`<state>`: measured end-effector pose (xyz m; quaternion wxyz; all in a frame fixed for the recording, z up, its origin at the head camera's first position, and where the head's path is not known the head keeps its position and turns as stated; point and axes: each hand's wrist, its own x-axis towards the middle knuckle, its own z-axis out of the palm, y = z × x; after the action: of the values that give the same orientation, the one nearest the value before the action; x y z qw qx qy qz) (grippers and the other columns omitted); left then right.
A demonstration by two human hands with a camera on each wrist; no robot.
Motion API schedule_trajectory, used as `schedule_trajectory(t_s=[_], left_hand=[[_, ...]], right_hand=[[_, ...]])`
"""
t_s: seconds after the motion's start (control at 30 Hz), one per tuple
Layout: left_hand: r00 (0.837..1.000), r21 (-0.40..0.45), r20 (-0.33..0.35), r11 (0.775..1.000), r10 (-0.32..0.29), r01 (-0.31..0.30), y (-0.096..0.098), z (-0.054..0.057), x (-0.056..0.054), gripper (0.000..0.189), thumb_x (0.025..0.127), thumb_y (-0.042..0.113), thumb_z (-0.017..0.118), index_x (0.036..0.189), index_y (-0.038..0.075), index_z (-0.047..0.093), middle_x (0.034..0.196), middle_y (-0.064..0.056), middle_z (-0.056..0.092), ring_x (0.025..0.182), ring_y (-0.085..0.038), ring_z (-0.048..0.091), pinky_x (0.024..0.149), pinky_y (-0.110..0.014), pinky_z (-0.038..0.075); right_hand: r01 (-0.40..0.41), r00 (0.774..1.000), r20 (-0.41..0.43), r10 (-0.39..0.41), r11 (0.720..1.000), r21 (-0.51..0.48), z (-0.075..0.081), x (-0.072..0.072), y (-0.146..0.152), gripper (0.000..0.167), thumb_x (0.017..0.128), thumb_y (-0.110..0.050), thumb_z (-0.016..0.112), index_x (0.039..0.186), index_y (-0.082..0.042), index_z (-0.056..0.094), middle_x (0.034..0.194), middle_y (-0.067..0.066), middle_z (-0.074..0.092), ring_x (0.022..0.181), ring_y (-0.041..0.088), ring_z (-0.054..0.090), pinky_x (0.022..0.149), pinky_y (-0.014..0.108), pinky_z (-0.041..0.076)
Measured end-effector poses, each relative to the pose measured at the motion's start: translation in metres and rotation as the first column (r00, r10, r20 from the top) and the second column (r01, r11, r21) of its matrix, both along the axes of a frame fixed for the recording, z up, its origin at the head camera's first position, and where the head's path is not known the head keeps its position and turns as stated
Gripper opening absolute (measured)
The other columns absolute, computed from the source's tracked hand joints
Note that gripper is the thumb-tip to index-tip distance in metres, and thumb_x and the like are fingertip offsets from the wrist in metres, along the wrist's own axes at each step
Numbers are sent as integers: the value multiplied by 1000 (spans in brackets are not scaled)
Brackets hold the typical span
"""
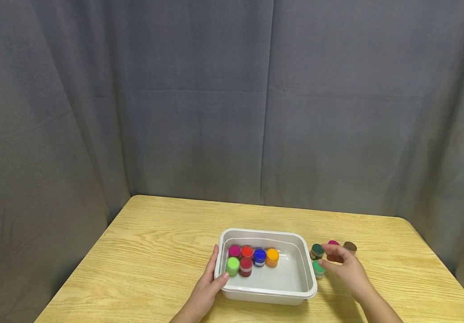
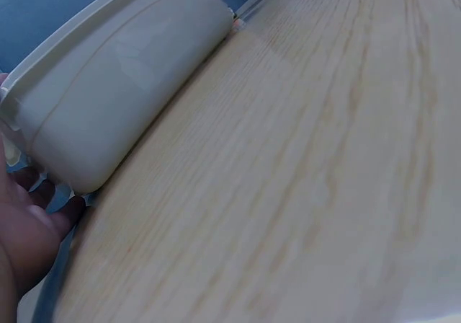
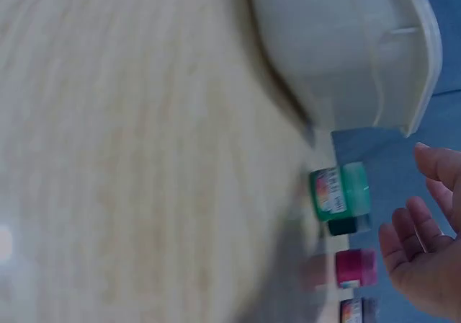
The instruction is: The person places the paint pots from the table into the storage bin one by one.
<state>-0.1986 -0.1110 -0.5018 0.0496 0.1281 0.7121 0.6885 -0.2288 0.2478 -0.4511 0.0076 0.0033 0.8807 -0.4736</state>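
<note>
A white plastic tub (image 1: pixel 270 294) stands on the table with several small paint jars inside, grouped toward its left. My left hand (image 1: pixel 204 289) grips the tub's left side, thumb over the rim and fingers along the outer wall. To the tub's right, my right hand (image 1: pixel 349 272) hovers over more jars with its fingers spread and slightly bent. Nearest its fingertips are a dark green jar (image 1: pixel 317 251) and a lighter green jar (image 3: pixel 338 192). A gap shows between hand and jars in the right wrist view. Behind the hand are a magenta jar (image 3: pixel 356 268) and a brown jar (image 1: pixel 350 247).
Inside the tub are a lime green jar (image 1: pixel 232 265), a dark red jar (image 1: pixel 245 266), a blue jar (image 1: pixel 259 257), an orange jar (image 1: pixel 272 257), a bright red jar (image 1: pixel 247 252) and a purple jar (image 1: pixel 234 251). Grey curtains (image 1: pixel 199 112) surround the wooden table (image 1: pixel 135 269).
</note>
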Motion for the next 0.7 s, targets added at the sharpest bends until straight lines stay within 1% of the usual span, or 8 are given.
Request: schedule_trajectory(t_s=[0.2, 0.3, 0.4, 0.53, 0.6, 0.7], left_hand=[[1000, -1, 0, 1000, 4, -4, 0, 1, 1, 74, 101, 24, 50, 159, 21, 4, 165, -15, -2, 151, -41, -3, 121, -57, 5], [1000, -8, 0, 1000, 10, -10, 0, 1, 1, 74, 101, 25, 50, 159, 21, 4, 165, -15, -1, 151, -41, -2, 121, -59, 5], [1000, -11, 0, 1000, 13, -13, 0, 0, 1, 74, 101, 25, 50, 159, 21, 5, 165, -15, -1, 151, -41, -2, 120, -59, 6], [1000, -9, 2, 1000, 12, -12, 0, 0, 1, 74, 101, 25, 50, 159, 20, 4, 165, -15, -1, 151, -41, -2, 121, -59, 5], [1000, -9, 3, 1000, 11, -11, 0, 0, 1, 74, 101, 25, 50, 159, 20, 4, 165, -14, -2, 151, -41, -3, 121, -59, 5], [1000, -8, 0, 1000, 11, -11, 0, 0, 0, 74, 101, 25, 50, 159, 19, 4, 165, -15, -2, 151, -41, -3, 121, -59, 5]], right_hand=[[16, 999, 33, -16, 1000, 12, -17, -1, 4, 56, 90, -25, 71, 135, 1, 51, 136, 24, 52, 120, 37, 52, 87, 39, 58], [6, 1000, 31, -6, 1000, 16, -24, -2, 6, 56, 89, -26, 72, 134, 1, 52, 134, 25, 54, 115, 34, 56, 85, 38, 58], [-9, 1000, 21, 8, 1000, 20, -31, -2, 7, 56, 87, -25, 73, 133, 1, 53, 131, 25, 55, 110, 31, 60, 84, 40, 59], [-4, 1000, 28, 3, 1000, 16, -35, -3, 6, 57, 86, -25, 75, 132, 1, 53, 128, 24, 57, 108, 30, 63, 86, 43, 59], [11, 999, 38, -12, 1000, 15, -36, -3, 5, 58, 86, -25, 76, 132, 0, 53, 129, 22, 57, 109, 30, 63, 88, 43, 58], [9, 999, 42, -10, 1000, 19, -37, -4, 5, 60, 85, -27, 76, 133, 0, 53, 129, 22, 58, 109, 30, 63, 88, 44, 58]])
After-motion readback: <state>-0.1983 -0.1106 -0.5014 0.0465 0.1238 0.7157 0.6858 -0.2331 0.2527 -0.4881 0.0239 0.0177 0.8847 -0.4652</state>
